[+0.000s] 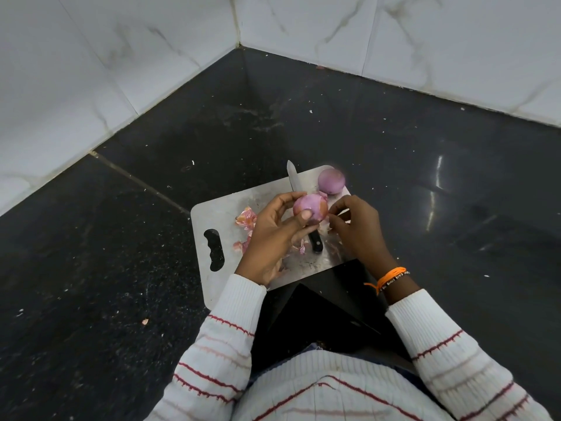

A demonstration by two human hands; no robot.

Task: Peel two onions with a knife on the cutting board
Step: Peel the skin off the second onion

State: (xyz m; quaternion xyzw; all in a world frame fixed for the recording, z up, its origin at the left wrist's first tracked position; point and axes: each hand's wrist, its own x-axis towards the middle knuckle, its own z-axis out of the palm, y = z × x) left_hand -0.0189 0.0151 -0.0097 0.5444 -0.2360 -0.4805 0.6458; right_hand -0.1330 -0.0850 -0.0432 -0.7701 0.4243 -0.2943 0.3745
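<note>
My left hand [270,235] grips a purple onion [310,208], thumb across its front, raised above the cutting board [226,212]. My right hand [356,227] sits just beside it, fingertips pinching at the onion's right edge; what they hold is too small to tell. Under my hands lies the knife [294,181], blade pointing away, black handle near my left thumb. Beyond my right hand the second onion [331,181] rests on the board's far corner. Peel scraps [246,219] lie left of my left hand on the board, which rests on the dark worktop [425,165].

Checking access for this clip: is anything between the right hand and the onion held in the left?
Nothing visible. The left hand holds the onion above the cutting board, and the right hand's fingertips are already at its side. The knife lies underneath.
</note>
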